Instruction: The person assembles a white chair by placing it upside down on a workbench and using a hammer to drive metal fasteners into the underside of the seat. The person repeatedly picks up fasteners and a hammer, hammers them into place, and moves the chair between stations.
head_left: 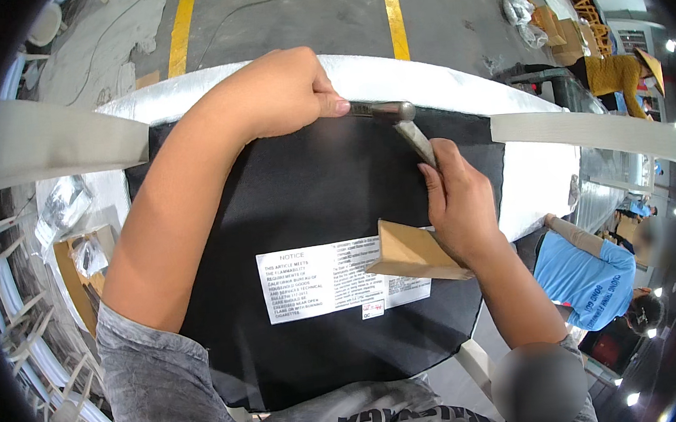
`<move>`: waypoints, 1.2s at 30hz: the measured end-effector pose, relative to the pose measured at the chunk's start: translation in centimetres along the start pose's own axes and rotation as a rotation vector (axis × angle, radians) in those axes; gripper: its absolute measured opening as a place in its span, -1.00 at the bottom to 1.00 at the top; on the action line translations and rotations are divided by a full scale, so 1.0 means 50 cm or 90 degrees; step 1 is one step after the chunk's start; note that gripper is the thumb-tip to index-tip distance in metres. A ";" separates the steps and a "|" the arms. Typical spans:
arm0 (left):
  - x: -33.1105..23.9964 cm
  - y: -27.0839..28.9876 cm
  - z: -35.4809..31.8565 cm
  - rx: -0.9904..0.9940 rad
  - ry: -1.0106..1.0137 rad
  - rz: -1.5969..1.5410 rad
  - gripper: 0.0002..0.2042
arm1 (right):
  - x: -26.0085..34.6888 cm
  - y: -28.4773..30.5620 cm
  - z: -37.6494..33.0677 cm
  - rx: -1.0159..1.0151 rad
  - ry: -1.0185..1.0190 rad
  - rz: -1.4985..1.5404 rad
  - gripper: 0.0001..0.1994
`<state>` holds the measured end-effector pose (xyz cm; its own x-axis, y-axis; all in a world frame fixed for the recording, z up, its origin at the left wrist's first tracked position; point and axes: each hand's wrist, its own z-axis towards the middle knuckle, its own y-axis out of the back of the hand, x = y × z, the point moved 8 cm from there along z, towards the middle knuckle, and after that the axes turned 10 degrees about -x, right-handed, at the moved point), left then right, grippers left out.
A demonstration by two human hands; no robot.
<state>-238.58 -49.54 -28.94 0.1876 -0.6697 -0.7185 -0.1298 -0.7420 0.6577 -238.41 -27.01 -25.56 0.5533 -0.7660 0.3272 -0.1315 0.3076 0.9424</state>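
An overturned padded seat lies in front of me, its underside covered with black fabric [312, 189]. My right hand [460, 197] is wrapped round the handle of a hammer [418, 143]. The metal hammer head lies along the far edge of the fabric. Just left of it, my left hand [285, 92] is closed in a pinch at that edge, its thumb close to the head; whatever the fingers hold is hidden. Below my right hand, a small cardboard box [413, 251] sits partly over the white printed labels [301, 293]; its contents are hidden.
Pale legs [66, 141] [594, 134] extend from both sides of the seat. White wrapping [455, 83] lies under it. At the right are a person in a blue shirt [585, 279] and, farther off, one in a yellow top [617, 78]. Yellow lines [394, 16] mark the grey floor beyond.
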 end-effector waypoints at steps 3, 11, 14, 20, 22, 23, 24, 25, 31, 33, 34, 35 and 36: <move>0.015 0.008 -0.004 -0.014 0.012 0.008 -0.69 | 0.013 0.061 -0.003 -0.174 0.092 0.132 -0.70; 0.001 -0.002 -0.001 -0.010 0.010 -0.012 -0.70 | 0.016 0.074 -0.008 -0.062 0.063 0.005 -0.71; 0.010 0.009 -0.009 0.021 0.052 0.002 -0.68 | 0.070 0.230 0.008 -0.151 0.152 0.020 -0.77; -0.066 -0.019 -0.005 0.003 0.028 0.087 -0.52 | 0.206 0.542 -0.035 -0.076 0.366 -0.326 -0.81; -0.065 -0.032 0.020 0.057 0.050 0.107 -0.48 | 0.225 0.606 -0.103 0.011 0.386 -0.429 -0.80; -0.059 -0.032 0.030 0.067 0.054 0.099 -0.47 | 0.225 0.643 -0.143 0.039 0.349 -0.464 -0.79; -0.054 -0.028 0.038 0.074 0.062 0.094 -0.45 | 0.224 0.683 -0.197 0.062 0.313 -0.494 -0.79; -0.032 0.015 0.030 0.031 0.102 0.140 -0.46 | 0.222 0.720 -0.260 0.070 0.294 -0.511 -0.78; -0.178 0.000 -0.090 -0.271 0.090 0.011 -0.58 | 0.082 0.839 -0.561 -0.026 0.041 -0.427 -0.83; -0.309 -0.179 -0.157 -0.128 -0.132 -0.054 -0.43 | 0.017 0.848 -0.667 -0.091 -0.006 -0.344 -0.80; -0.299 -0.183 -0.222 -0.122 -0.187 0.096 -0.25 | -0.012 0.857 -0.727 -0.159 0.036 -0.244 -0.78; -0.356 -0.320 -0.235 -0.022 -0.104 0.233 -0.12 | -0.070 0.849 -0.767 -0.180 -0.043 -0.194 -0.80; -0.345 -0.352 -0.279 -0.053 -0.080 0.305 -0.13 | -0.109 0.833 -0.789 -0.207 -0.076 -0.091 -0.81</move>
<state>-225.96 -24.50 -24.96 0.0057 -0.9368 -0.3497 -0.0937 -0.3487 0.9325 -214.45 12.23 9.17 0.4445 -0.8690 0.2175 0.2192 0.3409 0.9142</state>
